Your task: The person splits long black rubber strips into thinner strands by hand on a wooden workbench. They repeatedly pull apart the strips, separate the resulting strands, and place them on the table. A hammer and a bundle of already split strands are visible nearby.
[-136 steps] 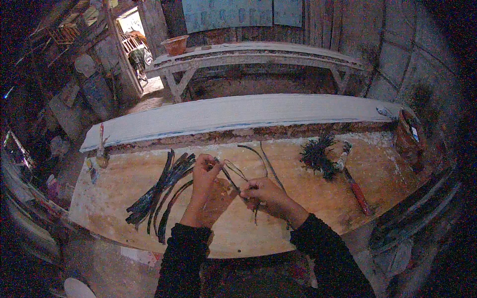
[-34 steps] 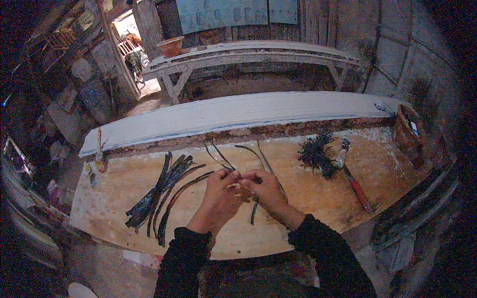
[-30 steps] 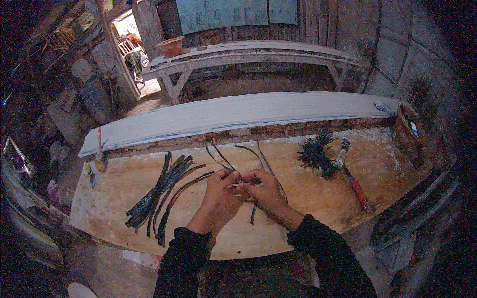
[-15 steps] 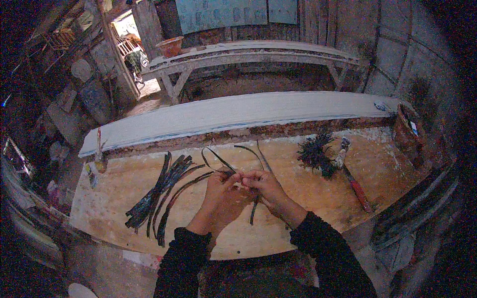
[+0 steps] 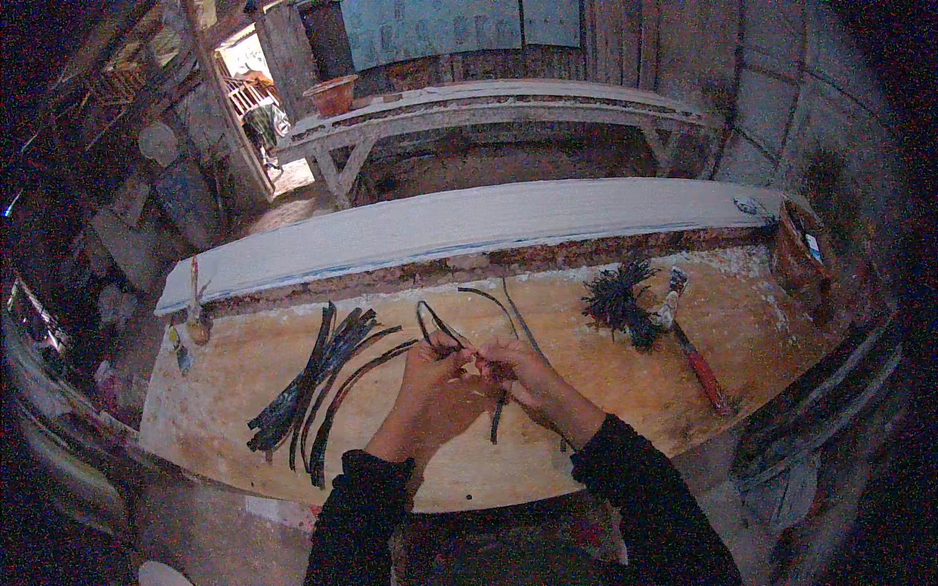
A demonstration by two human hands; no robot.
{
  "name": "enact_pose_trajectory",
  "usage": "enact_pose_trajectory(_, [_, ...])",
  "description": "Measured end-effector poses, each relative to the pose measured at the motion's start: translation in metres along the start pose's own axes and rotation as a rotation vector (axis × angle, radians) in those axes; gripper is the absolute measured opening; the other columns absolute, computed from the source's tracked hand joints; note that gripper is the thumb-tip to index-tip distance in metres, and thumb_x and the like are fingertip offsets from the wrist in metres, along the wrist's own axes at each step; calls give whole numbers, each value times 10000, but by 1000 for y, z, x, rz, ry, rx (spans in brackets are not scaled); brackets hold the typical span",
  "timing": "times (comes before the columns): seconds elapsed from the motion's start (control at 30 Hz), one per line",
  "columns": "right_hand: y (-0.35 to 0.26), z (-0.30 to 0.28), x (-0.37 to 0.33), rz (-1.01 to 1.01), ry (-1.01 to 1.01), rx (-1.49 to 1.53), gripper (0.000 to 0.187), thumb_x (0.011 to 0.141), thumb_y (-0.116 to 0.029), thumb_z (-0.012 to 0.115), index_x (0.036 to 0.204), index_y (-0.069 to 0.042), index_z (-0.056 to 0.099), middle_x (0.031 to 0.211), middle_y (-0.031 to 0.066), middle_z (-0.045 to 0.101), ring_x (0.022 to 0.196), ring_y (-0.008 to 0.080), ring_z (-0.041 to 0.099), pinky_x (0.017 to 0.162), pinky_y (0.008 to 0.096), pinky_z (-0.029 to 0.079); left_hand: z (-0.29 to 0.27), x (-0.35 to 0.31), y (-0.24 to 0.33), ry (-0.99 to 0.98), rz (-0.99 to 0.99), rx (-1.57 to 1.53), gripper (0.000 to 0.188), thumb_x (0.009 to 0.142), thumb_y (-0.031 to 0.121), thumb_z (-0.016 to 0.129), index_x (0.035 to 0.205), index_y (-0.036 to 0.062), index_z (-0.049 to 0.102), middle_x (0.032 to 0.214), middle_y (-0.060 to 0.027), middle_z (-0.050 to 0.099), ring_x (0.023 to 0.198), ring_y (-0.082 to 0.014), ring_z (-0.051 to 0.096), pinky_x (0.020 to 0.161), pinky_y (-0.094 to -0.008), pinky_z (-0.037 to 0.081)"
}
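My left hand [image 5: 440,379] and my right hand [image 5: 523,373] meet fingertip to fingertip over the middle of a wooden board [image 5: 391,469]. Both are closed on a thin black strip [image 5: 426,314], which loops up above the left fingers; its part between the fingertips is mostly hidden. A bundle of black strips [image 5: 308,381] lies to the left, with a few curved single strips beside it. Other loose strips [image 5: 493,298] lie behind and under my right hand. To the right sits a clump of short black knotted pieces [image 5: 621,298].
A hammer-like tool with a red handle [image 5: 703,371] lies right of the clump. Along the board's far edge runs a long whitish slab [image 5: 469,220]. A brown container [image 5: 803,239] stands at its right end, brushes [image 5: 197,317] at its left. Farther back, a bench [image 5: 508,107] carries a reddish bowl [image 5: 332,96].
The strip's loop above my left hand has become narrower and shifted right. My fingertips have moved slightly, still pinching together. The other strips and tools stay put.
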State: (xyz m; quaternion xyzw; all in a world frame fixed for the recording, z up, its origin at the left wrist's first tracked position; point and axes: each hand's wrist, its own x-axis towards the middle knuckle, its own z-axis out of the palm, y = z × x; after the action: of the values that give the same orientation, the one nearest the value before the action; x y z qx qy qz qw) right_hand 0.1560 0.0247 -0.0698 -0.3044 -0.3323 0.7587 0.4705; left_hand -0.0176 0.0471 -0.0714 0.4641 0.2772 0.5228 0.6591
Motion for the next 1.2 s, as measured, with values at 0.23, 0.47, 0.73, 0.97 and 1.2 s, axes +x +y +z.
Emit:
enact_pose_trajectory(0.23, [-15, 22, -13, -104, 140, -120, 49, 890, -71, 611, 901, -55, 566, 1005, 89, 666, 813, 120, 612, 723, 259, 527, -11, 7, -15, -16, -106, -57, 215, 787, 156, 766, 858, 78, 579, 827, -53, 678, 694, -113, 620, 583, -247, 485])
enact_pose_trajectory(0.47, [-15, 23, -13, -84, 75, -56, 214, 862, -72, 655, 1048, 0, 577, 1063, 117, 654, 1004, 214, 632, 824, 393, 577, -20, 13, -18, -4, -60, 50, 215, 818, 150, 741, 894, 82, 551, 838, -48, 679, 725, -122, 630, 605, -245, 492])
enact_pose_trajectory(0.73, [-9, 21, -9, -165, 101, -165, 149, 866, -82, 656, 992, -9, 626, 998, 107, 676, 935, 196, 647, 808, 326, 555, -19, 8, -14, -17, -150, 79, 159, 854, 150, 697, 942, 56, 604, 881, -50, 672, 777, -131, 635, 628, -278, 505])
enact_pose_trajectory(0.97, [-9, 20, -12, -165, 107, -95, 120, 869, -106, 662, 959, -34, 629, 969, 88, 674, 826, 145, 616, 768, 277, 528, -12, 6, -15, 38, -132, 0, 149, 847, 139, 695, 928, 52, 605, 873, -53, 664, 781, -147, 627, 621, -290, 507])
enact_pose_trajectory(1.2, [0, 23, -4, -177, 170, -284, 95, 864, -128, 673, 906, -62, 619, 898, 23, 621, 815, 119, 571, 759, 266, 492, -38, 12, -24, -52, -86, -7, 151, 826, 107, 704, 861, 82, 559, 818, -41, 625, 700, -155, 596, 591, -338, 507])
